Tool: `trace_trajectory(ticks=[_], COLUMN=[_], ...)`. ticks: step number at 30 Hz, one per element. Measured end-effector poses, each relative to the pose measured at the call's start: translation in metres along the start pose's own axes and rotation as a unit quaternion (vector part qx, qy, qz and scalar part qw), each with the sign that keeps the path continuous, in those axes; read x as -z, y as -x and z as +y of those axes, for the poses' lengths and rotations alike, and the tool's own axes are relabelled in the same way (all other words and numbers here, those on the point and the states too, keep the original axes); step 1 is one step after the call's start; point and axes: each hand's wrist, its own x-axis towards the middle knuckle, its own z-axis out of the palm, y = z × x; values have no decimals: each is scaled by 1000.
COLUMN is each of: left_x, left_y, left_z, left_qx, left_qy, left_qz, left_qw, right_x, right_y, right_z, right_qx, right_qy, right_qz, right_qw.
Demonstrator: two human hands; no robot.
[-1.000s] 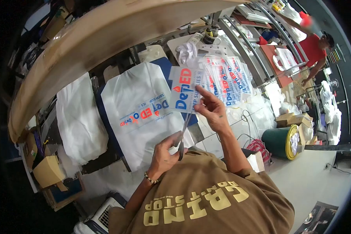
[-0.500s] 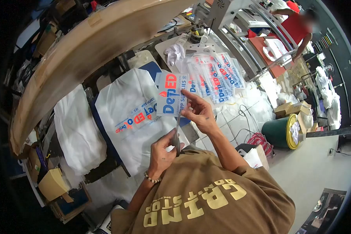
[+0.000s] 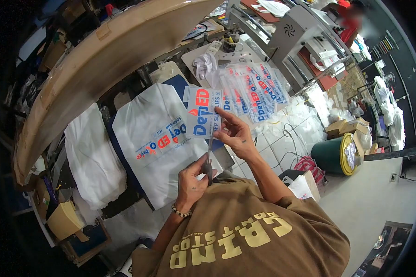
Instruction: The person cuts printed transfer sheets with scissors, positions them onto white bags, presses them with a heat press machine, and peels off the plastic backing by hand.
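Note:
Scissors (image 3: 209, 164) are gripped in my left hand (image 3: 192, 186), which is low in front of my shirt and wears a beaded bracelet. Their blades point up to the bottom edge of a clear film sheet printed "DepED" (image 3: 201, 113) in blue and red. My right hand (image 3: 235, 135) pinches that sheet at its right edge, between thumb and fingers. Whether the blades are parted at the film is too small to tell. Below and left of the sheet lies white fabric (image 3: 141, 122) on a blue-edged board, with similar printed pieces on it.
Several more printed film sheets (image 3: 256, 90) are spread on the table behind my right hand. A second white cloth (image 3: 92, 157) lies at left, under a long curved brown panel (image 3: 111, 51). A press machine (image 3: 293, 34) and another person (image 3: 350, 25) are at upper right. A green bin (image 3: 328, 154) stands at right.
The press machine's grey head has shifted right and toward me, and the other person has moved back at upper right. My hands, the scissors and the film sheet stay nearly still.

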Motion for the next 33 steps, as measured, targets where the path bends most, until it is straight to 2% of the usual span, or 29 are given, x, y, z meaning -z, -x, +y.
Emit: trace_trajectory(ticks=[8, 10, 20, 25, 33], left_x=[0, 2, 0, -1, 1], left_y=[6, 7, 7, 6, 2], left_z=[-9, -6, -3, 4, 5], left_qx=[14, 55, 28, 35, 20], left_qy=[17, -13, 9, 3, 23], left_qz=[7, -15, 17, 27, 47], left_qw=[1000, 998, 999, 999, 998], right_x=[-2, -4, -11, -12, -18], right_y=[0, 1, 3, 6, 7], right_z=[3, 0, -2, -5, 1], right_qx=[8, 2, 9, 25, 21], right_qy=[-21, -1, 26, 94, 76], right_qz=[10, 6, -20, -38, -34], right_qw=[1000, 1000, 999, 995, 996])
